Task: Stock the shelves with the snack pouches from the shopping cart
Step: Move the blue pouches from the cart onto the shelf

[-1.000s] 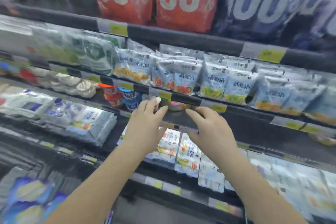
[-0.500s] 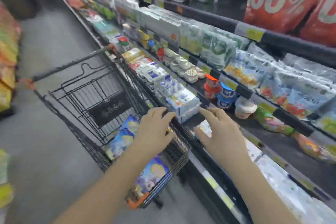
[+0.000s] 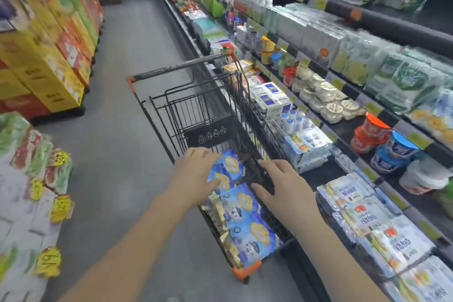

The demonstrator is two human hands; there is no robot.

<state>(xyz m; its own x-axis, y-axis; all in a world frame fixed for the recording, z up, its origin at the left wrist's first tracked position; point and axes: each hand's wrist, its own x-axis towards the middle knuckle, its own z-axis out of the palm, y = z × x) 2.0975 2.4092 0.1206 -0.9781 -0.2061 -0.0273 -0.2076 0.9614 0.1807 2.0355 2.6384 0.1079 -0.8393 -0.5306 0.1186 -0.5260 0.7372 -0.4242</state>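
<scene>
Head view: shopping cart (image 3: pixel 196 110) sits tight against the shelves (image 3: pixel 326 171), presumably to keep the reach short. Snack pouches (image 3: pixel 247 223) lie stacked in its basket. Left hand (image 3: pixel 196 174): grip spread over the top pouch, likely lining up a pick; contact unclear. Right hand (image 3: pixel 282 184): grip spread, empty, over the cart's shelf-side wall.

The snack pouches (image 3: pixel 247 218) are showing bright blue with yellow-gold badges. The shopping cart (image 3: pixel 210 133) is showing black wire with orange corner bumpers, and the stacked boxes (image 3: pixel 49 76) are showing yellow.
</scene>
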